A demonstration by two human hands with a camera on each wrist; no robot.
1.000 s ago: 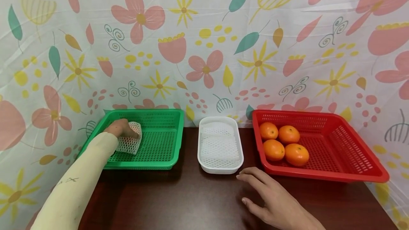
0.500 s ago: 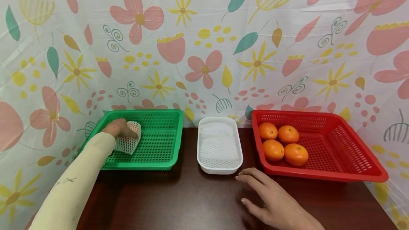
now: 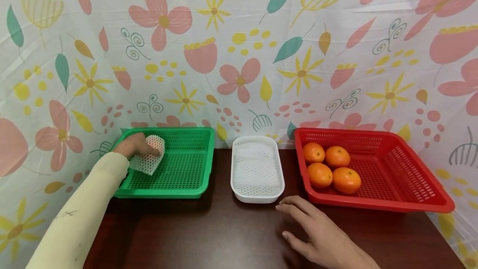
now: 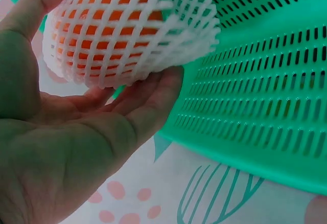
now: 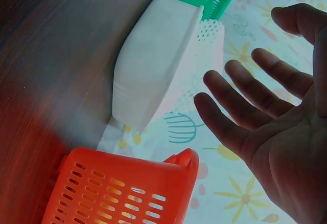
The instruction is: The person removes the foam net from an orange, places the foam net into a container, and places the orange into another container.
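My left hand [image 3: 135,145] is over the left part of the green basket [image 3: 186,173] and grips an orange [image 4: 115,27] wrapped in a white foam net [image 3: 147,163]. In the left wrist view, the thumb lies on one side of the net and the fingers curl beneath it. Orange peel shows through the diamond mesh, and the net's loose end flares out past the fruit. My right hand [image 3: 321,233] hovers low over the table, near the front of the white tray [image 3: 257,199]. Its fingers are spread and loosely bent, holding nothing, as the right wrist view also shows.
White foam nets [image 3: 257,171] lie inside the white tray, between the two baskets. On the right stands a red basket [image 3: 377,173] with several bare oranges [image 3: 346,180] at its left end. A flowered cloth [image 3: 239,32] hangs behind the dark wooden table [image 3: 209,235].
My left hand has shifted slightly left and up with the netted orange, and the net's loose end has swung with it. The right hand stays where it was.
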